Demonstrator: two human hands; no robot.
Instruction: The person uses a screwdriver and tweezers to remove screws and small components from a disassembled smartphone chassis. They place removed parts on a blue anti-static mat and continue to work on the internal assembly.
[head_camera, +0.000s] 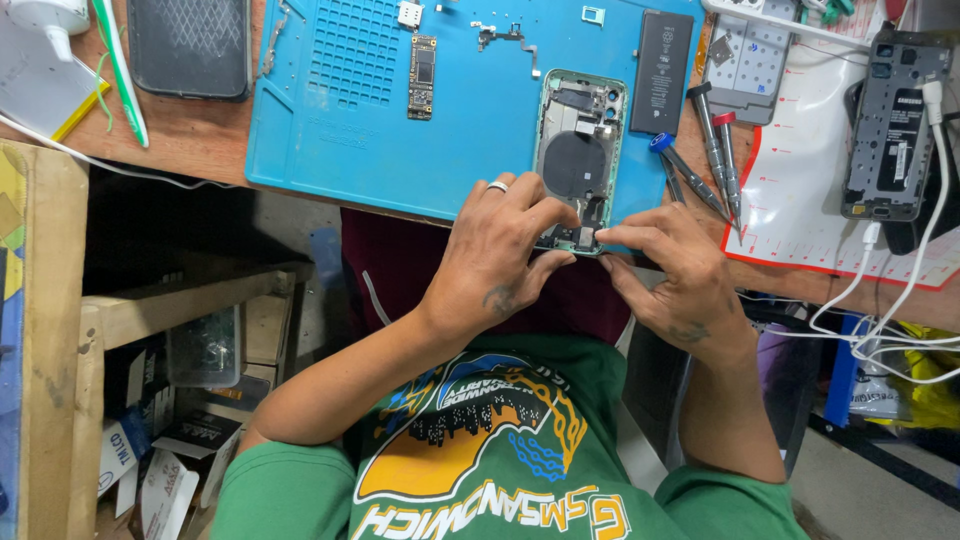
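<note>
A wooden workbench (200, 140) carries a blue repair mat (340, 110), and an opened phone shell (578, 150) lies at the mat's near edge. The left hand (500, 255) and right hand (670, 270) both pinch its near end, fingers closed on the frame. Screwdrivers (715, 150) lie just to the right, a loose battery (661, 58) farther back.

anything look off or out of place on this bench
The opened phone shell hangs partly over the near edge of the blue mat, where the left hand and right hand pinch its lower end. Nothing looks spilled or broken.
</note>
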